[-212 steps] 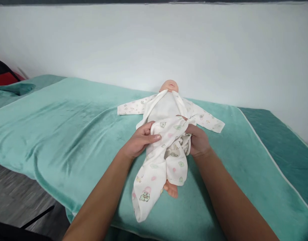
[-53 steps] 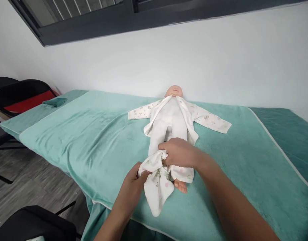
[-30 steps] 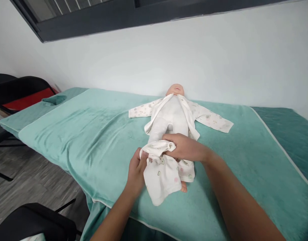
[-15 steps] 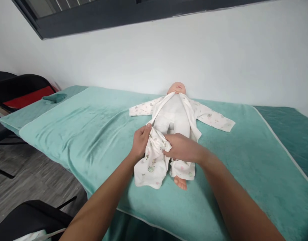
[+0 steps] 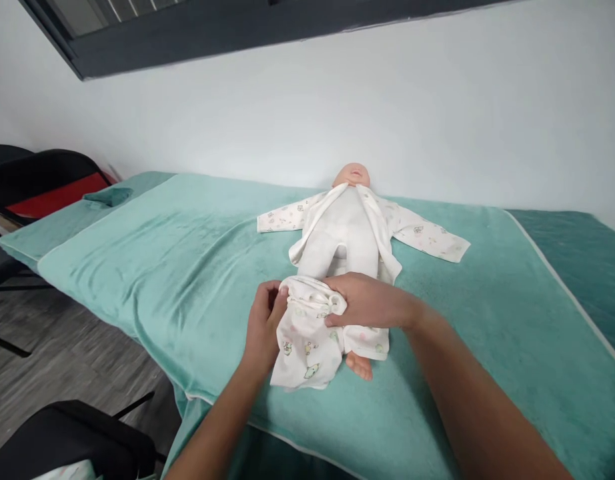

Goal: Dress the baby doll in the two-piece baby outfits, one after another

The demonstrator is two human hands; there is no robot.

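A baby doll (image 5: 345, 217) lies on its back, head toward the wall, with a printed long-sleeved top (image 5: 427, 240) spread open around its white body. White printed baby pants (image 5: 307, 347) are on its lower legs, the waist bunched. My left hand (image 5: 265, 320) pinches the waistband's left edge, thumb on top. My right hand (image 5: 365, 300) grips the bunched cloth on the other side, its fingers partly hidden by the fabric. One doll foot (image 5: 359, 367) pokes out of the right-hand pant leg; the other foot is hidden inside the cloth.
The doll rests on a teal sheet (image 5: 197, 247) covering a bed against a white wall (image 5: 437, 107). Black chairs (image 5: 47, 173) stand at the far left, and another black chair (image 5: 77, 433) is at the lower left with some cloth on it. A dark window frame (image 5: 197, 40) is above.
My left hand has moved down and left with the waistband, pulling it away from the doll's hip and spreading it across the leg. My right hand has barely moved.
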